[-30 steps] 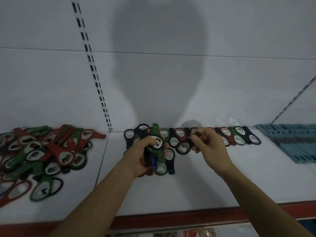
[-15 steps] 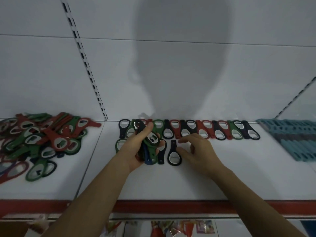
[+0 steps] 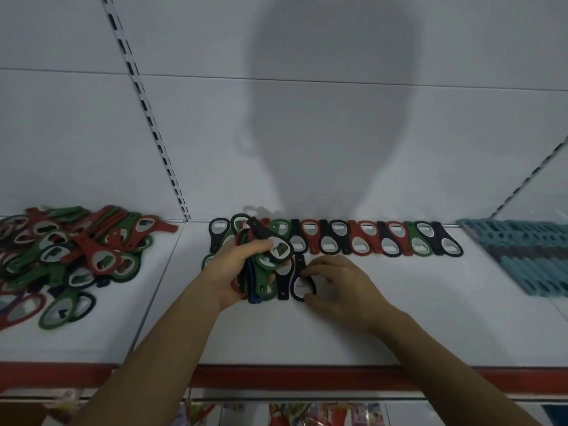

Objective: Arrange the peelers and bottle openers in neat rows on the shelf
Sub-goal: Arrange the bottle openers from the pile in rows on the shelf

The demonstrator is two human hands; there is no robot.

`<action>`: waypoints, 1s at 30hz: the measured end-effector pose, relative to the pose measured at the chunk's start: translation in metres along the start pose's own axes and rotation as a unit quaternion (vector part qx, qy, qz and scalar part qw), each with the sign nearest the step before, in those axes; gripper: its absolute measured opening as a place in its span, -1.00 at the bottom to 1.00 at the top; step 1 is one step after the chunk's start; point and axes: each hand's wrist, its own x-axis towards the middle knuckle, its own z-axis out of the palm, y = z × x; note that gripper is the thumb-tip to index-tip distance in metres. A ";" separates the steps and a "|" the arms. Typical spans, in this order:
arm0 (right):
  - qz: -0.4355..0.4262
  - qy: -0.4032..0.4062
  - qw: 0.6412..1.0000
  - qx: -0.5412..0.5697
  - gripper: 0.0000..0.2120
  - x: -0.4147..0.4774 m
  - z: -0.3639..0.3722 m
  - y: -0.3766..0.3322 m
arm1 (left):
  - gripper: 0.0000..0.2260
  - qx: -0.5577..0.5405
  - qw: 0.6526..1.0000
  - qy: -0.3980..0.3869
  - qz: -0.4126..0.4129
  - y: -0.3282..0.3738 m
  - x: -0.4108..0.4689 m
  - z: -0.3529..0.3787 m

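Nearest the camera, blurred packets (image 3: 310, 415) on a lower level are too soft to identify, below the red front strip (image 3: 307, 376) of a white shelf (image 3: 307, 333). Two bare forearms reach in from the bottom of the frame, their elbows cut off. The left hand (image 3: 230, 272) grips a bundle of bottle openers (image 3: 261, 272) in green, black, red and blue. Its fingers (image 3: 255, 245) wrap over the top and hide most of them, so the number cannot be counted. Just right of that bundle, the right hand (image 3: 341, 287) bends over a black bottle opener (image 3: 300, 282) lying flat on the shelf, forefinger and thumb pinching its ring. Between the two hands a second black opener (image 3: 282, 292) lies flat, partly hidden by the bundle. Beyond the fingers, a row of bottle openers (image 3: 368, 241) runs along the back of the shelf, laid side by side; its left end vanishes behind the left hand. Far left of the fingers sprawls a loose heap of openers (image 3: 76, 250), cut off by the frame edge. Far right, blue-green peelers (image 3: 528, 256) lie packed together, blurred and cropped. Behind all, the white back panel (image 3: 92, 133) carries a large shadow (image 3: 332, 118) and a slotted upright (image 3: 153, 130).
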 end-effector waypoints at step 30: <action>0.054 0.107 0.993 0.022 -0.77 -0.015 -0.010 0.020 | -0.80 0.763 0.575 -0.079 0.283 0.005 0.008 0.021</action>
